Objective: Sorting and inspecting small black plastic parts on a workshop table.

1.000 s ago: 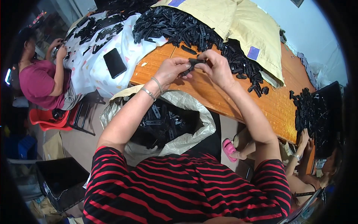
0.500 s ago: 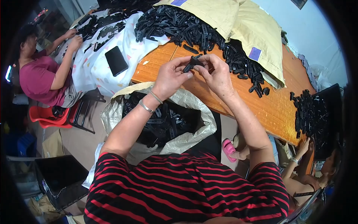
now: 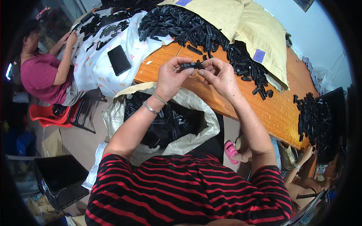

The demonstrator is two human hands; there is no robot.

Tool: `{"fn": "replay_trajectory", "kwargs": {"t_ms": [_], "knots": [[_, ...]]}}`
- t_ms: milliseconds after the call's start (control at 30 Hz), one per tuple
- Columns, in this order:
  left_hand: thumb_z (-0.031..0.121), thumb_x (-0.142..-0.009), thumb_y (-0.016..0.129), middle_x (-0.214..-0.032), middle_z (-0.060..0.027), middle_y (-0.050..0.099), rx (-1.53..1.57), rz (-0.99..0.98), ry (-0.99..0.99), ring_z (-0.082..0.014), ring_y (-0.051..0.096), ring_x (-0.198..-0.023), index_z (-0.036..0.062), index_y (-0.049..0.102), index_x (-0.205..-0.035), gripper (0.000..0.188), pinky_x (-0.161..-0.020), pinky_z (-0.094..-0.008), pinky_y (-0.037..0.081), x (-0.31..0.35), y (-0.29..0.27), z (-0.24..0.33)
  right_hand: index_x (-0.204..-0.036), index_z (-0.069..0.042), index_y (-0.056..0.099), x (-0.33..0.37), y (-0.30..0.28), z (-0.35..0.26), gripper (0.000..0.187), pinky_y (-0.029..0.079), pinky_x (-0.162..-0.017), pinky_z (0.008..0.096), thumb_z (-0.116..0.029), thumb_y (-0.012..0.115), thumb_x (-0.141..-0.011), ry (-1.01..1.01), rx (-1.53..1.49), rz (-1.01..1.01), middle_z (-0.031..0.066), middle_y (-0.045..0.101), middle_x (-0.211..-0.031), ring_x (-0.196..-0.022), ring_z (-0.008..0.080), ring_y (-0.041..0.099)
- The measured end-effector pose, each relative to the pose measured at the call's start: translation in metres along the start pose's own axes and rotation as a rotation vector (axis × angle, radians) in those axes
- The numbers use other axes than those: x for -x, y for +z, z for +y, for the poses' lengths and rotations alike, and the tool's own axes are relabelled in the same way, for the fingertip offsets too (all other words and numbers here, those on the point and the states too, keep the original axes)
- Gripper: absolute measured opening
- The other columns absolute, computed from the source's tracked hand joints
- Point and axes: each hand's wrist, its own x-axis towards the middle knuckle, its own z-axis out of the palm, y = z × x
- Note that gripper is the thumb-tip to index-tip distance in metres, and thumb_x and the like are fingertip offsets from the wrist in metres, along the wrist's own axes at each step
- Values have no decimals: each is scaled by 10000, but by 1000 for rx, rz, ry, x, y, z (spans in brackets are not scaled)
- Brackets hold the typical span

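My left hand and my right hand meet above the near edge of the wooden table. Between the fingertips of both is a small black plastic part, held level; its right end is pinched by my right thumb and fingers. Whether it is one piece or two joined pieces I cannot make out. Just beyond my hands lies a large heap of similar black parts. Below my forearms an open woven sack holds more dark parts.
Two yellowish paper sacks lie over the heap. A black tablet rests on a patterned cloth at left, where a person in magenta works. Another person's hand is by parts at right. A black crate stands lower left.
The black part has turned from a slant to nearly level between my hands, which stay about where they were. The person at left has lifted both hands together off the cloth.
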Motion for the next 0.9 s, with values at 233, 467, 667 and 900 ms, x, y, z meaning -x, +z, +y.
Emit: {"fn": "replay_trajectory", "kwargs": {"t_ms": [233, 467, 667, 900], "knots": [[-45, -858, 619, -915, -53, 647, -106, 25, -23, -87, 635, -784, -36, 592, -1078, 222, -708, -207, 529, -4, 3, 6, -968, -5, 643, 4, -5, -7, 176, 476, -514, 227, -51, 714, -815, -433, 447, 204, 56, 637, -780, -605, 100, 616], [-73, -839, 604, -900, -58, 661, -272, -7, -3, -77, 641, -796, -34, 600, -1077, 241, -702, -201, 522, -2, 3, 16, -943, -18, 653, 6, -3, -18, 190, 524, -584, 302, -40, 734, -773, -589, 542, 226, 93, 627, -854, -648, 196, 638], [-80, -826, 610, -908, -66, 665, -298, -51, -66, -87, 647, -818, -40, 603, -1074, 252, -702, -203, 530, 0, 3, 18, -925, -21, 664, -4, -1, -4, 196, 537, -622, 316, 9, 730, -743, -570, 472, 124, 98, 624, -860, -747, 239, 659], [-17, -831, 643, -924, -77, 660, -220, -117, -129, -98, 650, -806, -70, 593, -1078, 257, -716, -208, 538, 4, 4, 31, -909, -12, 665, -4, 0, 4, 191, 527, -598, 301, -20, 752, -739, -532, 510, 79, 93, 628, -860, -699, 200, 653]]}}
